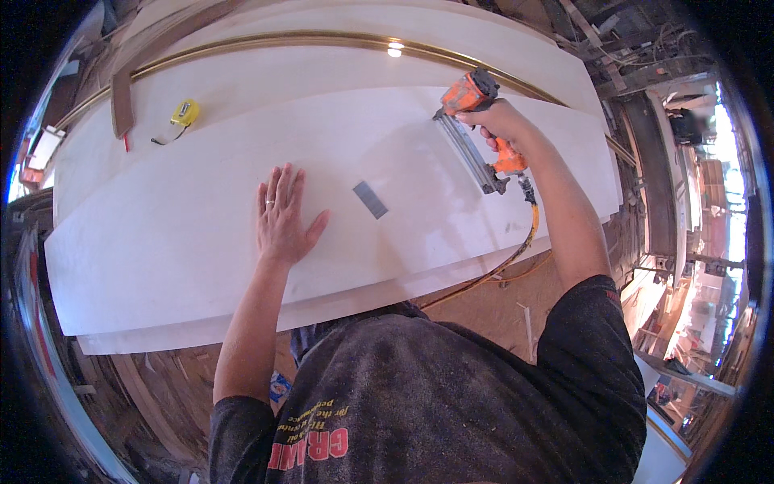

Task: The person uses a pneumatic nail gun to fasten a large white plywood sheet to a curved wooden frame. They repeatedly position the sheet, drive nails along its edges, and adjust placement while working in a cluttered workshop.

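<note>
My right hand (pixel 501 129) is wrapped round the grip of an orange nail gun (pixel 469 95), held over the right part of a white board (pixel 185 234). A yellow air hose (pixel 528 230) runs from the bottom of its handle down toward my body. Flat on the board lies my left hand (pixel 284 214), fingers stretched out, a ring on one of them. Between the two hands rests a grey strip of nails (pixel 371 200), nearer to the left one and touching neither.
A yellow tape measure (pixel 185 112) lies at the far left, beside the end of a brown wooden strip (pixel 122 105). Long gold-coloured trim (pixel 322 38) crosses the far side of the boards. Timber pieces (pixel 661 177) crowd the right side.
</note>
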The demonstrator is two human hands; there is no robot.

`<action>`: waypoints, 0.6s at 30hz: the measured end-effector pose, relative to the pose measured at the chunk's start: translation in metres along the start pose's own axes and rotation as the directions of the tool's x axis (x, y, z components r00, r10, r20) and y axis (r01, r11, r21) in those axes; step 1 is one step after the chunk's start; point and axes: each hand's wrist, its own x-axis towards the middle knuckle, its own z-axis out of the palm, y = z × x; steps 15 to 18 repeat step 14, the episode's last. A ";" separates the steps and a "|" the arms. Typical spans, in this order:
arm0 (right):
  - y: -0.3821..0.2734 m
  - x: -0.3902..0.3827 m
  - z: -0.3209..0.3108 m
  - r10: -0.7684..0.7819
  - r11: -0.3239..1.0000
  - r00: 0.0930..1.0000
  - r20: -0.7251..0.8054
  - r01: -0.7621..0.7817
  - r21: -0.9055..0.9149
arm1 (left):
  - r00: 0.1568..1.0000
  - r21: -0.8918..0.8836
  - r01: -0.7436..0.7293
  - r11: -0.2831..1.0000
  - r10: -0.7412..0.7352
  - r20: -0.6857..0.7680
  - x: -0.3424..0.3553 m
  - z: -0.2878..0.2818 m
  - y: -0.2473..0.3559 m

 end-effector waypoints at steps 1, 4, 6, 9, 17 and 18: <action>0.000 -0.001 -0.001 0.005 1.000 1.000 0.002 -0.005 0.006 | 1.000 -0.001 -0.003 1.000 0.003 -0.004 0.001 0.001 -0.001; -0.001 -0.002 0.001 0.010 1.000 1.000 0.002 -0.010 0.019 | 1.000 0.001 -0.006 1.000 0.006 -0.007 0.001 0.003 -0.003; 0.001 0.003 0.001 0.002 1.000 1.000 0.001 -0.002 -0.029 | 1.000 -0.003 -0.004 1.000 0.004 -0.002 0.000 0.003 -0.003; 0.003 0.006 0.001 -0.023 0.998 1.000 0.009 0.023 -0.063 | 1.000 -0.011 0.005 1.000 -0.004 0.015 0.000 0.001 -0.002; 0.009 0.012 -0.001 -0.065 0.994 0.997 -0.033 0.062 -0.090 | 1.000 -0.036 0.005 0.999 -0.005 -0.001 0.002 0.008 -0.005; 0.009 0.012 -0.001 -0.065 0.994 0.997 -0.033 0.062 -0.090 | 1.000 -0.036 0.005 0.999 -0.005 -0.001 0.002 0.008 -0.005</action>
